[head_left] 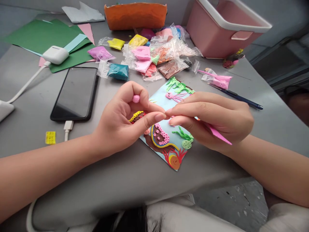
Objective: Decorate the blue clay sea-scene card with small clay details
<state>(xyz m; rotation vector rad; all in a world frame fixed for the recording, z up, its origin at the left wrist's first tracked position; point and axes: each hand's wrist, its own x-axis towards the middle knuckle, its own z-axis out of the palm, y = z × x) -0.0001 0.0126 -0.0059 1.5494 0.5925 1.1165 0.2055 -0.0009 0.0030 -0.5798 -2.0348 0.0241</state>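
Observation:
My left hand (125, 119) hovers over a light blue card (166, 129) decorated with clay sea shapes, and its curled fingers hold a small pink clay ball (136, 98). My right hand (212, 119) is closed around a pink modelling tool (220, 135) whose tip points back toward my wrist. The thumb tips and fingertips of both hands meet in a pinch above the card's middle. What lies between the fingertips is too small to make out.
Several clay bags (149, 58) lie behind the card. A black phone (76, 93) on a cable and a white earbud case (56, 54) sit at left, on and near green paper (43, 35). A pink bin (224, 29), orange box (135, 15) and dark pen (238, 98) stand behind.

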